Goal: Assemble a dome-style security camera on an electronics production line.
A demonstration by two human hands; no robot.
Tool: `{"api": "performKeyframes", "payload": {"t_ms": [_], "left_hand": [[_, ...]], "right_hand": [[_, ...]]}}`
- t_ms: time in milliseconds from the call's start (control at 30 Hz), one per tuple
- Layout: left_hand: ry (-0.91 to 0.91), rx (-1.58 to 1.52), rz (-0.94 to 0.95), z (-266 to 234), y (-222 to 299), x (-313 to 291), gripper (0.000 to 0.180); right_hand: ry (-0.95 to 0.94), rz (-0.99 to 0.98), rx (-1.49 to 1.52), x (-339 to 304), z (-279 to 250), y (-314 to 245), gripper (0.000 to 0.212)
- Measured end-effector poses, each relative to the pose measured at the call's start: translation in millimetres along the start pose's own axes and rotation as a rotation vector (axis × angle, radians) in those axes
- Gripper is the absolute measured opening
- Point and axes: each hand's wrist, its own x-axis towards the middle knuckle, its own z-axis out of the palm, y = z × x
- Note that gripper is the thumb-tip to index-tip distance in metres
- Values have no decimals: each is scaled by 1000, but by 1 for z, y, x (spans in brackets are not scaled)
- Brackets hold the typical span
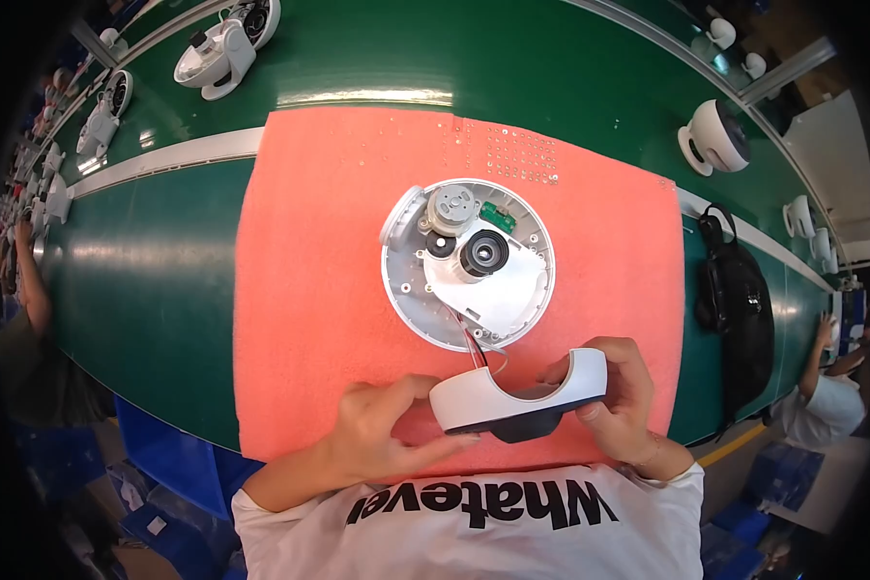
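Note:
Between my two hands is a white curved stand piece with a dark underside and a wide U-shaped cutout. My left hand pinches its left end. Around its right end closes my right hand, with some fingertips hidden behind the piece. Just beyond it lies an opened round white housing on a pink foam mat. Inside the housing are a silver motor, a black ring-shaped part, a white inner cover and a green circuit board. Thin wires run from the housing toward the stand piece.
Small screws lie in rows on the mat's far edge. A black bag rests to the right. White fan-like units stand on the green bench at far left and far right. Blue bins sit below left. Other people work at both sides.

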Motion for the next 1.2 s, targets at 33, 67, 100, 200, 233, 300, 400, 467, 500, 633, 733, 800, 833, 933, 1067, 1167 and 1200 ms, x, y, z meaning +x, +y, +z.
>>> {"api": "performKeyframes", "payload": {"t_ms": [33, 67, 100, 200, 233, 300, 400, 467, 500, 633, 733, 800, 833, 933, 1067, 1167, 1200], "left_hand": [[-1, 36, -9, -1, 0, -1, 42], [0, 37, -12, -1, 0, -1, 42], [12, 25, -2, -2, -1, 1, 41], [37, 37, 1, -2, -2, 5, 40], [41, 61, 16, -1, -3, 8, 40], [22, 71, -25, -9, 0, 9, 41], [21, 59, -59, -10, -4, 6, 41], [76, -50, -80, -6, -8, 8, 41], [75, -50, -86, -4, -9, 9, 41], [84, -107, -137, -3, -11, 9, 38], [122, -258, -192, -6, 2, 10, 33], [45, -394, -280, -11, 1, 11, 30], [52, -388, -258, -12, 0, 10, 30], [239, -17, -175, -23, -7, 3, 33], [373, 61, -261, -22, 1, 28, 50], [299, -412, -274, -11, -11, 37, 63], [273, -529, -268, -8, -9, 41, 63]], "right_hand": [[-20, 18, -3, 0, 0, 1, 57], [-23, 20, -1, 2, 0, 2, 57], [-51, -49, -95, 4, 0, 4, 59], [-180, -58, -6, -2, -6, 18, 79], [-192, -63, -24, 0, -9, 19, 81], [-193, -27, -124, 4, -6, 11, 87], [-226, -72, -125, 17, -1, 7, 89], [-218, -102, -141, 21, -1, 7, 88], [-220, -98, -138, 21, 0, 8, 88], [-145, 26, -15, 24, 6, 0, 87], [-168, 104, 179, 26, 5, -11, 91], [-153, 256, 366, 28, 5, -21, 90], [-156, 235, 356, 29, 3, -22, 90], [-230, 168, 292, 32, -6, -26, 81], [-135, 431, 626, 35, -8, -47, 71], [-128, 492, 675, 41, -7, -61, 72], [-109, 483, 710, 43, -7, -64, 73]]}}
